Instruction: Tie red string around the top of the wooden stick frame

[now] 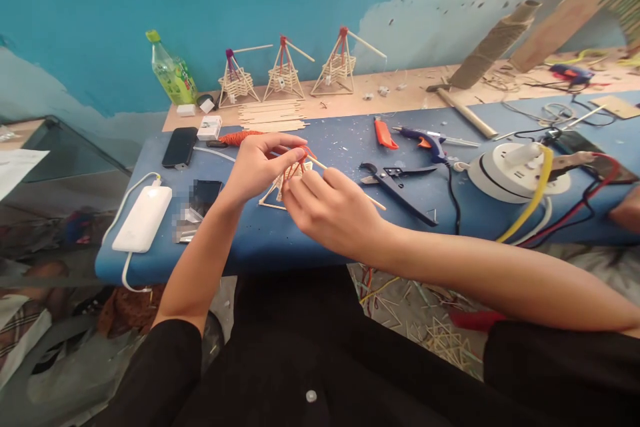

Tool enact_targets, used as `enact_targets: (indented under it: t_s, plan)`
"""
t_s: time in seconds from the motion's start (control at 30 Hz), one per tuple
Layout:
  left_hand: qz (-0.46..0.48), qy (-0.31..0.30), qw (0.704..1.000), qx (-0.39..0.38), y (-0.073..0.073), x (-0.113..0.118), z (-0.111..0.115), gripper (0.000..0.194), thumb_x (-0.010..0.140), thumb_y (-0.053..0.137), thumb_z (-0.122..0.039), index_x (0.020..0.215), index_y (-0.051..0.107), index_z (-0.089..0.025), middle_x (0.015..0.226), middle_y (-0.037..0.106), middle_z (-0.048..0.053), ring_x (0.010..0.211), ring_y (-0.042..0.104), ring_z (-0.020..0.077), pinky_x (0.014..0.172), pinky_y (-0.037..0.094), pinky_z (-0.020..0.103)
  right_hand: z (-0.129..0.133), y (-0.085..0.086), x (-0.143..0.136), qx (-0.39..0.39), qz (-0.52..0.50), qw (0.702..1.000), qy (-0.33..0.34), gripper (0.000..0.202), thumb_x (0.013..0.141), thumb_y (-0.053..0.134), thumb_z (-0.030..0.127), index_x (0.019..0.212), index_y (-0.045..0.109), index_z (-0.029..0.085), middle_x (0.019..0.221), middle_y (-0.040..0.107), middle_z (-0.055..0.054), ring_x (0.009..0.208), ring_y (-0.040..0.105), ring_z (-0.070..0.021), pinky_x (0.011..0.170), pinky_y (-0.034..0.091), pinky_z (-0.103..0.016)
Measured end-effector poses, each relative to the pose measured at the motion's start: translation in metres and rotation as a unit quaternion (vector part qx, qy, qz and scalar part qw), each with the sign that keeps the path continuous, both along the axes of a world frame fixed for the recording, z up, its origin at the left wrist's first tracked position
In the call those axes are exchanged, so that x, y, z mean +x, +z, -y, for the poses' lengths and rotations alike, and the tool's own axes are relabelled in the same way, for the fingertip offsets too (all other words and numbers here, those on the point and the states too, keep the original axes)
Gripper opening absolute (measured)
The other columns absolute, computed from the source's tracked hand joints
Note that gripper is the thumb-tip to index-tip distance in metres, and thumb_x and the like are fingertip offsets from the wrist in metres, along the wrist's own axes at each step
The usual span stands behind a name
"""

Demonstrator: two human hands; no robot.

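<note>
A small pyramid frame of pale sticks [270, 199] stands on the blue table mat, with orange cord around its top and one long stick slanting out to the right. My left hand [260, 163] pinches the cord at the top from the left. Close beside it, my right hand [330, 207] is closed at the frame's upper right side, its fingers curled over the orange cord. Both hands partly cover the frame. An orange cord bundle [241, 139] lies just behind my left hand.
Behind are three finished-looking stick frames [333, 73], loose sticks [273, 115] and a bottle [173, 73]. Pruning shears [400, 190], a glue gun [425, 141] and a white power strip [515, 173] lie right; a phone [180, 147] and power bank [143, 219] left. Someone's hand [627, 213] shows far right.
</note>
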State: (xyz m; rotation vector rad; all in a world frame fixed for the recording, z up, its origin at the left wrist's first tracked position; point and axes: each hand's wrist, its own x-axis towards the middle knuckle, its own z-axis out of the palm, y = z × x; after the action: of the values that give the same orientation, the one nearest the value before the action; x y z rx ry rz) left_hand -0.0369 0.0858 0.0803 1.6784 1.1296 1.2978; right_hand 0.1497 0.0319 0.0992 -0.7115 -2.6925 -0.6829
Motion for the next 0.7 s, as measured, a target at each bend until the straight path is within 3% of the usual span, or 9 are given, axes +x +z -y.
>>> enact_targets:
  t_s: [0.17,0.3,0.47,0.57,0.7]
  plan:
    - [0.029,-0.023,0.999,-0.026,-0.002,-0.004,-0.004,0.020,0.082,0.086,-0.033,0.097,0.088,-0.019,0.093,0.086,0.008,0.085,0.081,0.0217,0.078,0.066,0.032,-0.007,-0.019,-0.025,0.013,-0.001,0.998,-0.059,0.041,0.105,0.043,0.000,0.119,0.081,0.007,0.104,0.079,-0.019,0.091,0.068,-0.0288,0.070,0.047,-0.041]
    - [0.028,-0.029,0.999,-0.035,0.002,-0.005,-0.006,0.016,0.080,0.086,-0.029,0.093,0.089,-0.020,0.089,0.086,0.006,0.085,0.082,0.0216,0.079,0.066,0.032,-0.013,-0.022,-0.033,0.023,0.004,0.998,-0.065,0.045,0.103,0.039,-0.003,0.119,0.081,0.004,0.106,0.081,-0.022,0.094,0.073,-0.0302,0.074,0.053,-0.041]
    - [0.034,-0.057,0.995,-0.070,0.010,-0.007,-0.011,0.015,0.076,0.088,-0.030,0.087,0.087,-0.019,0.088,0.085,0.008,0.081,0.079,0.0209,0.074,0.064,0.032,-0.012,-0.012,-0.017,-0.014,-0.047,0.997,-0.057,0.042,0.106,0.041,0.001,0.107,0.082,0.007,0.102,0.081,-0.018,0.094,0.075,-0.0273,0.077,0.055,-0.036]
    - [0.031,-0.073,0.993,-0.085,0.010,-0.009,-0.015,0.020,0.077,0.089,-0.033,0.090,0.087,-0.018,0.090,0.085,0.008,0.080,0.078,0.0199,0.071,0.062,0.030,-0.012,-0.001,0.002,-0.087,-0.117,0.988,-0.052,0.038,0.105,0.045,0.005,0.106,0.082,0.011,0.105,0.082,-0.015,0.092,0.075,-0.0236,0.073,0.052,-0.034]
    - [0.022,-0.083,0.993,-0.086,0.011,-0.010,-0.015,0.020,0.078,0.088,-0.033,0.091,0.087,-0.018,0.087,0.084,0.008,0.078,0.076,0.0181,0.070,0.060,0.029,-0.017,0.021,0.023,-0.206,-0.224,0.951,-0.057,0.034,0.102,0.055,0.011,0.107,0.087,0.021,0.105,0.083,-0.008,0.089,0.074,-0.0205,0.076,0.050,-0.033]
